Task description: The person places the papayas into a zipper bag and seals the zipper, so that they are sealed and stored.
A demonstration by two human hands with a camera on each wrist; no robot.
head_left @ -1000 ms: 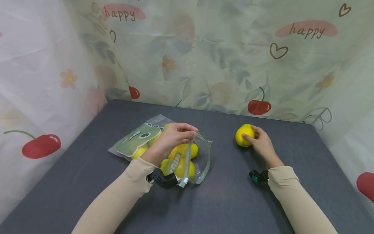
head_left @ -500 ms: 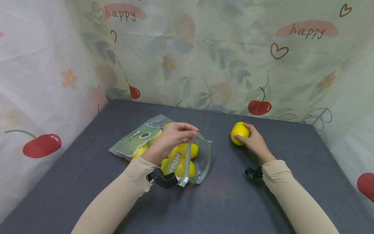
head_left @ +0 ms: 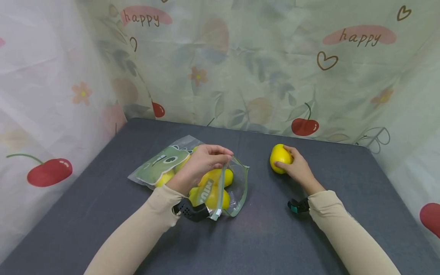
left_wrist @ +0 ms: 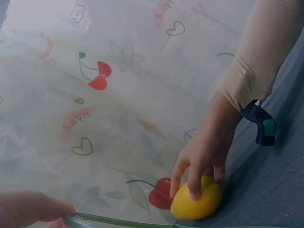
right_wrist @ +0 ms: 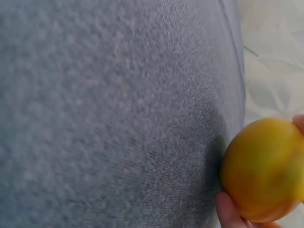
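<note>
With its fingertips, my left hand pinches the upper edge of a clear zip bag that has a green cartoon face printed on it. The bag lies on its side, its mouth gaping to the right. Several yellow lemons show through the plastic, partly hidden by the hand and print. To the right of the bag, my right hand grips another lemon between thumb and fingers, close over the table. In the left wrist view, the bag's green rim runs from the left thumb, and the gripped lemon appears beyond it.
A dark grey cloth covers the table. Printed curtains hang behind it and on both sides. A thin looped cord is at the back right corner. Each wrist wears a black device.
My right hand has moved a little to the left with the lemon, which has turned to stand more upright in its grip. The left hand and bag have stayed in place.
</note>
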